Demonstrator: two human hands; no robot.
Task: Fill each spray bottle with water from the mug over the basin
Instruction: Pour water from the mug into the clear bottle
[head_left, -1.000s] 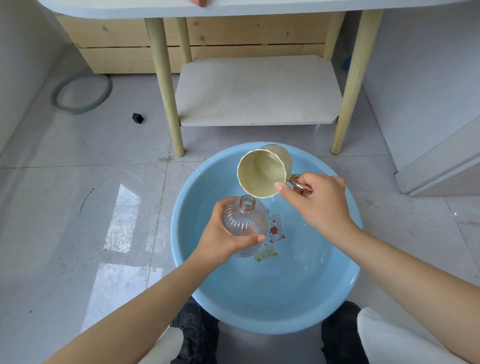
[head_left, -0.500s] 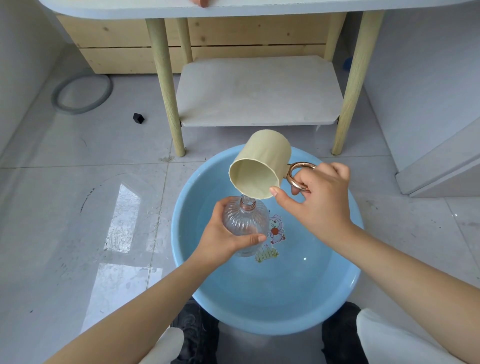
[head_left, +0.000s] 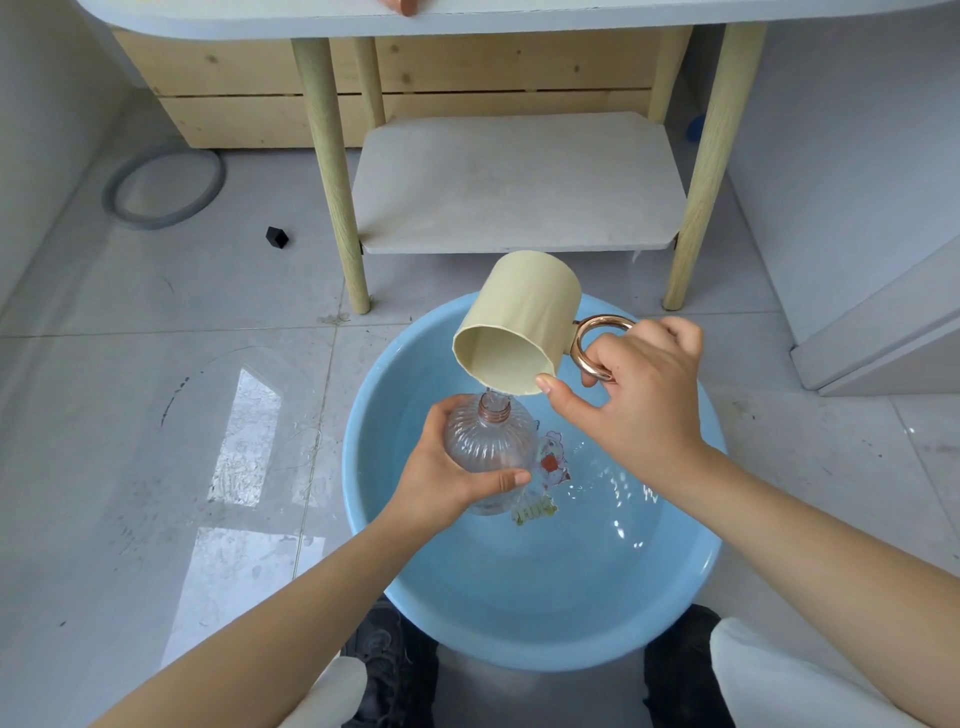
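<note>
Now the right hand (head_left: 631, 410) grips the cream mug (head_left: 519, 322) by its copper ring handle, thumb on the rim, tipped steeply just above the basin (head_left: 519, 623). Water runs into the clear ribbed bottle (head_left: 491, 447), which the left hand (head_left: 441, 478) clasps over the basin. Best to hold the lip right over the narrow neck and pour thinly. A table leg (head_left: 332, 171) stands beyond the basin; nothing blocks the pour.

Bare forearms, white trousers (head_left: 779, 680) (knees only), black shoes (head_left: 389, 670).
</note>
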